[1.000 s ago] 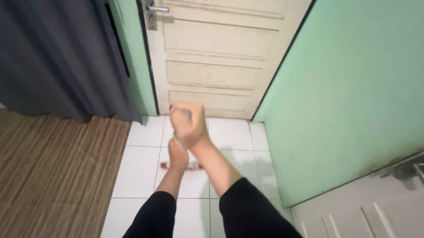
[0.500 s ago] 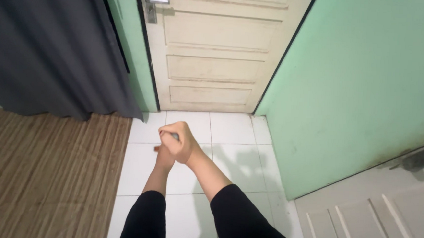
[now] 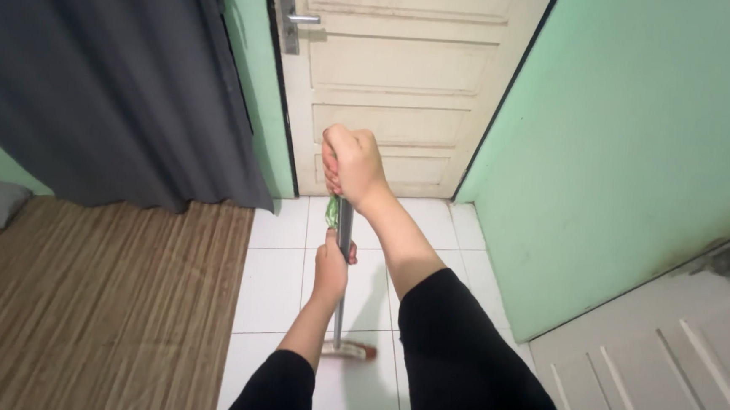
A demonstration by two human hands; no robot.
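Both hands clenched on the broom handle [image 3: 343, 254]. Right hand [image 3: 354, 162] wraps the top end, left hand [image 3: 332, 266] grips lower on the shaft, just below a green tag. Handle's long axis runs near vertical in view, from the right fist down past the left fist to the broom head [image 3: 349, 349], which sits on the white tile floor [image 3: 272, 275] close to the person's body. Left hand is nearer the head. Brown striped mat [image 3: 97, 298] lies to the left, cream door [image 3: 398, 80] straight ahead.

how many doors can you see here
2: a cream panelled door straight ahead, beyond the broom, and a white door at lower right, only partly in frame. Others may lie outside the view.
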